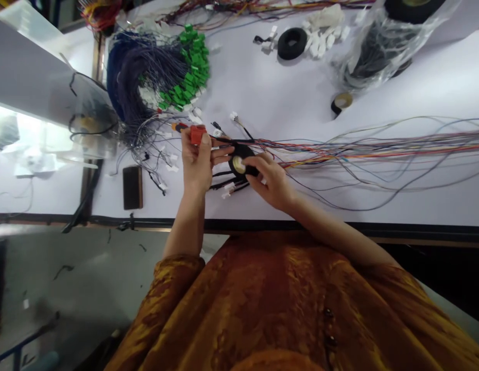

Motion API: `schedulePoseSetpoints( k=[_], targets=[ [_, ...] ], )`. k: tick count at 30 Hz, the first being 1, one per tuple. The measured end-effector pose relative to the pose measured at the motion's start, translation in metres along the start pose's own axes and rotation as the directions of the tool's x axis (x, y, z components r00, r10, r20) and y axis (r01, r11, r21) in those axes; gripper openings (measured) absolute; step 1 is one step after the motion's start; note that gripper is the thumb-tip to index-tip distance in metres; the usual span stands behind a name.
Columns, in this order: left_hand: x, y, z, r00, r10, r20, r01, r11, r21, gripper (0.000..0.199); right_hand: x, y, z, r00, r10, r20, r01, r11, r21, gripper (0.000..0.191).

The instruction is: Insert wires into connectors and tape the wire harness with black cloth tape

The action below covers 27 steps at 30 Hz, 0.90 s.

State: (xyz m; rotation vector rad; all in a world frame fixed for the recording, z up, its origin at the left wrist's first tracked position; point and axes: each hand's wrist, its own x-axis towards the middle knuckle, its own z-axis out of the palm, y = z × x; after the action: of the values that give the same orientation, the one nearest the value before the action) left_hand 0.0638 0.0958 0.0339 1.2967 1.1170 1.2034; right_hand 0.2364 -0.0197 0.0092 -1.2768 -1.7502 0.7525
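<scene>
My left hand (198, 161) is closed on a red connector (197, 134), its thumb pressed against the housing. Dark taped wires run from the connector towards the right, into a long bundle of coloured wires (312, 148). My right hand (272, 180) grips a roll of black tape (243, 161) by its right side, with fingers at the pale core. The roll sits just below the wires, close to the left fingertips. Several black-wrapped branches with white connectors (228, 190) lie beneath the hands. Another white connector (234, 117) rests above them.
A coil of dark blue wires with green connectors (189, 72) lies at the back left. A dark phone-like block (132, 188) is near the front edge. Further right are a black tape roll (292, 43), a smaller roll (342, 103) and a plastic-wrapped stack of rolls (382, 51).
</scene>
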Motion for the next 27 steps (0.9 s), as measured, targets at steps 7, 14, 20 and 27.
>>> schedulePoseSetpoints(
  k=[7, 14, 20, 27],
  targets=[
    [-0.004, -0.003, 0.002, 0.985, -0.085, 0.153, 0.101, 0.99, -0.098, 0.05, -0.002, 0.002, -0.025, 0.983, 0.172, -0.068, -0.143, 0.94, 0.309, 0.056],
    [-0.009, -0.01, 0.026, 0.996, 0.007, 0.093, -0.006, 1.0, -0.017, 0.037, 0.031, 0.003, -0.071, 0.86, 0.486, 0.158, -0.44, 0.547, 0.712, 0.038],
    [-0.01, -0.009, 0.027, 0.996, 0.091, 0.006, -0.091, 0.995, 0.047, 0.043, 0.057, 0.009, -0.077, 0.79, 0.584, 0.185, -0.513, 0.467, 0.72, 0.014],
    [-0.008, -0.003, 0.026, 0.998, 0.04, -0.039, -0.037, 0.997, 0.063, 0.041, 0.001, -0.011, -0.012, 0.996, 0.057, 0.072, -0.068, 0.985, 0.16, 0.049]
  ],
)
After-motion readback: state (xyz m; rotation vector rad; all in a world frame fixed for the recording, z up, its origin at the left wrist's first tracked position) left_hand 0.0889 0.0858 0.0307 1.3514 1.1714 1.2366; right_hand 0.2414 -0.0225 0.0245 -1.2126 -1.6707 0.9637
